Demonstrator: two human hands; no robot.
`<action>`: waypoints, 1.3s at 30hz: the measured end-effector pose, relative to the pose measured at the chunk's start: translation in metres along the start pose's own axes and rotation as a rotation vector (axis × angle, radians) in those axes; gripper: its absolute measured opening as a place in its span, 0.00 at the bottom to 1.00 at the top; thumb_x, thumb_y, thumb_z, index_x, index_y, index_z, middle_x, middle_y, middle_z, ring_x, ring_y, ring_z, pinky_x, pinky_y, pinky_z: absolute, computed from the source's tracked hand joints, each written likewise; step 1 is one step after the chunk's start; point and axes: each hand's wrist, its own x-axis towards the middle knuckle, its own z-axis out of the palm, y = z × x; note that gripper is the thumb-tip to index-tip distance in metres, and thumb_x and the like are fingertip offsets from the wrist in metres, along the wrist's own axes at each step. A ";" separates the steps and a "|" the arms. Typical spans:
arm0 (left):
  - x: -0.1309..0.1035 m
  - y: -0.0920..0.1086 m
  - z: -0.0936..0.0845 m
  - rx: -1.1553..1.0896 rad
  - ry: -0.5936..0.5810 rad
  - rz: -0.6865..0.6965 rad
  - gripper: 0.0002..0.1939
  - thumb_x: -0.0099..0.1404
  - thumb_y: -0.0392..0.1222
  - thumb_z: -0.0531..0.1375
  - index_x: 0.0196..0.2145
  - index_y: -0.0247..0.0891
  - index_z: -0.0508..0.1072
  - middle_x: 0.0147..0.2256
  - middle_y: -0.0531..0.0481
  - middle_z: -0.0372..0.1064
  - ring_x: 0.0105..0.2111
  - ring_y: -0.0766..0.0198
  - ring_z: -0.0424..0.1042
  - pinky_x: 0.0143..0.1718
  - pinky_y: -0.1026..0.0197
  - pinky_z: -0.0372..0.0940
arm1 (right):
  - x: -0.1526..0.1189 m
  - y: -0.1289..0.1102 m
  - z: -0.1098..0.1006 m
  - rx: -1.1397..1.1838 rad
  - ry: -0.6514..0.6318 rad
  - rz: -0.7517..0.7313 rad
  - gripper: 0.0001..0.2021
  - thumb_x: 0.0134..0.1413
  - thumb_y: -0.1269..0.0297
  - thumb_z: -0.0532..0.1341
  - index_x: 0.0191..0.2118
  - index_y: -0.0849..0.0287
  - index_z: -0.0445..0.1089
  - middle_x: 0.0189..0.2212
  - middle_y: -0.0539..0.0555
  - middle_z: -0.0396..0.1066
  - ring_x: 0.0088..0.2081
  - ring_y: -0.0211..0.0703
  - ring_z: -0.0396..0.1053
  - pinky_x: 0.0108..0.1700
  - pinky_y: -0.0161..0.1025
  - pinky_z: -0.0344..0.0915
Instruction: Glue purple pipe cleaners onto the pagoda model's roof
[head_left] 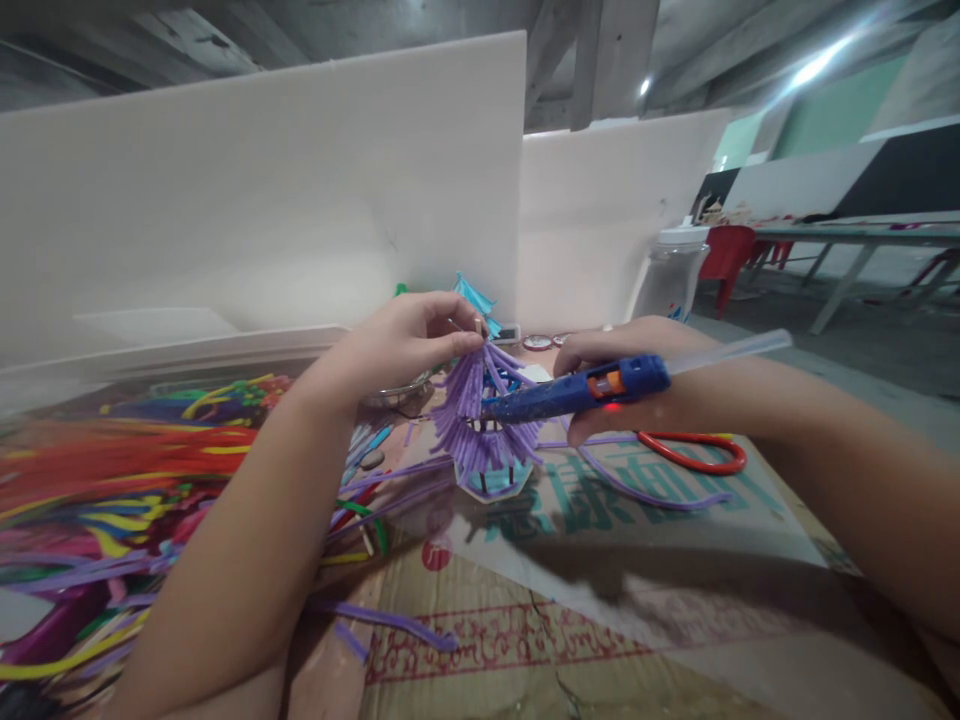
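A small pagoda model (486, 455) stands upright on the table, its tiered roofs covered in purple pipe cleaner strips. My left hand (420, 345) pinches the tip of its top roof between thumb and fingers. In my right hand (622, 355) is a blue hot glue gun (577, 390), with a clear glue stick (735, 350) jutting from its back end and a red light glowing on its side. The glue gun's nozzle end lies against or just in front of the purple roof; whether it touches cannot be seen. Behind the pagoda rises a light-blue peaked roof (474, 300).
Piles of coloured pipe cleaners (150, 470) cover the left side. Loose purple strips (652, 495) and a red loop (697, 455) lie on the printed sheet (600, 560). A clear bottle (671, 270) stands back right, before white partition boards (262, 200).
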 end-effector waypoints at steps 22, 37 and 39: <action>-0.001 0.001 -0.001 -0.007 -0.001 -0.006 0.10 0.66 0.46 0.60 0.38 0.36 0.72 0.34 0.50 0.71 0.32 0.66 0.69 0.33 0.64 0.63 | -0.001 -0.011 -0.002 -0.087 0.035 -0.048 0.17 0.52 0.43 0.66 0.35 0.53 0.72 0.30 0.49 0.76 0.30 0.43 0.71 0.32 0.36 0.57; -0.001 0.000 -0.001 -0.008 0.002 -0.004 0.09 0.66 0.44 0.60 0.38 0.35 0.72 0.34 0.50 0.70 0.32 0.67 0.68 0.33 0.64 0.62 | -0.002 -0.009 0.000 -0.159 0.118 -0.008 0.18 0.49 0.43 0.68 0.38 0.51 0.74 0.24 0.46 0.74 0.26 0.41 0.70 0.30 0.35 0.57; -0.001 0.001 -0.001 -0.002 0.006 -0.007 0.09 0.66 0.44 0.60 0.37 0.35 0.72 0.33 0.50 0.70 0.32 0.67 0.68 0.33 0.64 0.62 | -0.003 -0.009 0.000 -0.162 0.133 -0.002 0.18 0.49 0.44 0.69 0.39 0.51 0.75 0.24 0.46 0.73 0.25 0.40 0.69 0.29 0.35 0.57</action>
